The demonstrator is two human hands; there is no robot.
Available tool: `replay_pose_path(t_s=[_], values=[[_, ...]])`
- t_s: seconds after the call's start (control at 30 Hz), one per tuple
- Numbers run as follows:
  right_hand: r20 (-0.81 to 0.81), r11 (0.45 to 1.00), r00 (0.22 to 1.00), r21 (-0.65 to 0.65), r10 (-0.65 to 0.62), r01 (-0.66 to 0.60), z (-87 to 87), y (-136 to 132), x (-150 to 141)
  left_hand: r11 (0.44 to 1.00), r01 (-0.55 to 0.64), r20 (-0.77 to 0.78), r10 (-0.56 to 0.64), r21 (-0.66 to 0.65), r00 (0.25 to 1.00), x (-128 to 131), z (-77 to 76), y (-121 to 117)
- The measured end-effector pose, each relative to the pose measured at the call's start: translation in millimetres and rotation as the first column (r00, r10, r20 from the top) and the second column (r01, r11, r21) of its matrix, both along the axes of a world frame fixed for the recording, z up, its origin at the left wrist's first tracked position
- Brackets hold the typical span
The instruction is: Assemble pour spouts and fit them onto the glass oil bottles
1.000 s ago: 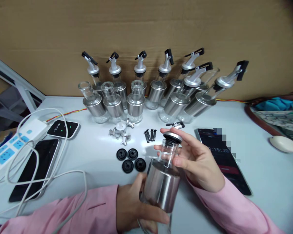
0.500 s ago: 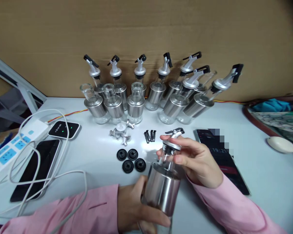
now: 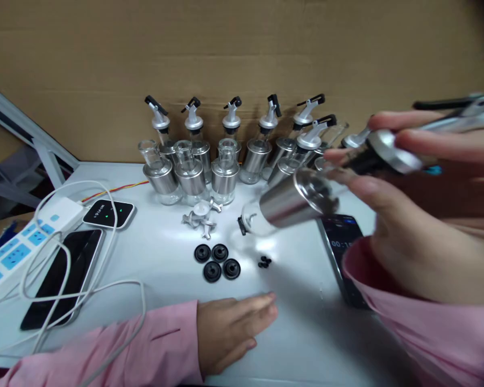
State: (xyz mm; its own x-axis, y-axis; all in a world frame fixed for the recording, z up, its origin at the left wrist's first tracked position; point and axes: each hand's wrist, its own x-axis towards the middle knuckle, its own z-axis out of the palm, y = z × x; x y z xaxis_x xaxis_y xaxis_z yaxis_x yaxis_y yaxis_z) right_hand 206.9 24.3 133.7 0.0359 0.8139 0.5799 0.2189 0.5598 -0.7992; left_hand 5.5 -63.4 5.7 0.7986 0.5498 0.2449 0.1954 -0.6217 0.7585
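Note:
My right hand [image 3: 411,236] is closed around the neck of a glass oil bottle [image 3: 290,201] with a steel sleeve. The bottle is tilted, its base pointing left over the table, and a silver pour spout [image 3: 397,153] with a black lever tops it. Motion smears both slightly. Near the table's front, my left hand [image 3: 237,333] is stretched out, holding nothing. Beyond it lie several black stopper discs [image 3: 220,252], tiny black pieces [image 3: 264,262] and silver spout parts [image 3: 201,215]. Black levers [image 3: 242,226] are mostly hidden behind the bottle's base.
Spouted bottles [image 3: 256,156] line the cardboard backdrop [image 3: 226,48], with topless bottles [image 3: 191,177] in front. On the left are a power strip [image 3: 20,247], a white cable [image 3: 141,301], a black phone [image 3: 68,263] and a Wi-Fi device [image 3: 109,214]. Another phone [image 3: 342,258] lies right.
My right hand has carried the bottle up and to the right, tipping it over. My left hand has let go of it and opened. The tiny black pieces have come into view.

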Motion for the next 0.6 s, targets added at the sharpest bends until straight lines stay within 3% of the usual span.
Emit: replay_pose_path(t_s=[0.07,0.13,0.27,0.47,0.6], values=[[0.044,0.967,0.992,0.233,-0.115,0.101,-10.5,19,-10,1.0,-0.007,-0.025,0.007,-0.021,1.0,0,3.5,0],[0.176,0.929,0.979,0.369,-0.101,0.029,-23.7,37,-18,0.998,-0.029,-0.039,0.027,-0.052,0.999,1,4.3,-1],[0.352,0.939,0.934,0.339,-0.063,-0.064,-45.0,61,-27,0.993,-0.084,-0.045,0.08,-0.086,0.996,0,1.9,-4],[0.36,0.954,0.931,0.293,-0.057,-0.055,-64.2,80,-29,0.995,-0.099,-0.053,0.098,-0.021,0.994,0,4.5,-3],[0.349,0.965,0.935,0.262,-0.071,-0.025,-67.4,84,-31,0.953,-0.289,0.09,0.282,0.085,0.955,0,2.4,-6]])
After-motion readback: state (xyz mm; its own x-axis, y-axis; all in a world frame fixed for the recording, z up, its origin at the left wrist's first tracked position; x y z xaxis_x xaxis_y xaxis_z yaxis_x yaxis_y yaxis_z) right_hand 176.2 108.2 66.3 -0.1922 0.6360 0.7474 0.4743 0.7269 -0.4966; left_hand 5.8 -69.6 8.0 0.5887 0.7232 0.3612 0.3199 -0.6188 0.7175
